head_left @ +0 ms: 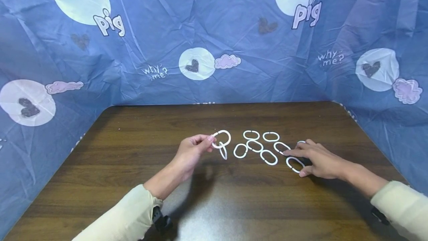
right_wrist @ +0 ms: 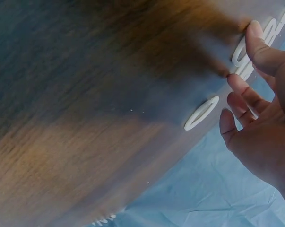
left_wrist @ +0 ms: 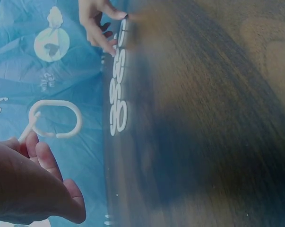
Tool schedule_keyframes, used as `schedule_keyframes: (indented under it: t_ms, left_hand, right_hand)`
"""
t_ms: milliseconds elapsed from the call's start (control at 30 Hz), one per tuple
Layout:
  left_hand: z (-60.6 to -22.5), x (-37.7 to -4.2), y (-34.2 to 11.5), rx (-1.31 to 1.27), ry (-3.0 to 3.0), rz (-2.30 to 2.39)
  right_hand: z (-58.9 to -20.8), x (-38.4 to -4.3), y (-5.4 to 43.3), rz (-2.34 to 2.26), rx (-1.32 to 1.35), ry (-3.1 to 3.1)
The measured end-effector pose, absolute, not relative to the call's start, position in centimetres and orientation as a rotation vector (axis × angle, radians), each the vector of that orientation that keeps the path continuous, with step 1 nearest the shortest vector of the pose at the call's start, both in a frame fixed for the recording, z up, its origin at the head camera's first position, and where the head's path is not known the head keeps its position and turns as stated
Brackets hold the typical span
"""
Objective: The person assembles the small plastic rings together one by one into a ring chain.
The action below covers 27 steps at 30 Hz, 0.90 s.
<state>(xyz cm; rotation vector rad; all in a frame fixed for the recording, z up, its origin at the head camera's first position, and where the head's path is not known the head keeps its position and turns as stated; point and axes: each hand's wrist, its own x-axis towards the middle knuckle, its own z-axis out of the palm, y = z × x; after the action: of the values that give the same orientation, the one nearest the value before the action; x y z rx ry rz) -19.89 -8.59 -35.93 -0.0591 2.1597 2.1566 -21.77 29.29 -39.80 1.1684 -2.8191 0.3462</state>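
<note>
My left hand (head_left: 192, 151) pinches a white oval link (head_left: 229, 137) between thumb and fingertips, raised over the table. A second white link (head_left: 225, 156) is threaded through it and hangs below; in the left wrist view this hanging link (left_wrist: 79, 120) shows its full oval, with a small gap in its side. At the right, my right hand (head_left: 322, 161) reaches low over the table, thumb and index finger spread. Its thumb tip is right at the end of a loose link (head_left: 288, 162), and the index fingertip overlaps another link (head_left: 276, 145). Nothing is gripped there.
Several more white links, among them one nearby (head_left: 235, 151), lie flat in a loose group between the hands. Another link (right_wrist: 189, 124) lies beyond the right fingers, mostly hidden in the head view. Blue printed cloth (head_left: 254, 84) surrounds the brown wooden table (head_left: 167, 118).
</note>
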Motion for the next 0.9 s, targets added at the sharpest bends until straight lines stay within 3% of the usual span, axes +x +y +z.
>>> schedule_keyframes:
  t_ms: [900]
  left_hand:
    - [-35.86, -19.72, -8.76, -0.064, 2.125, 2.174]
  right_hand:
    - [-40.62, -21.82, 29.35, 0.477, 1.127, -2.790]
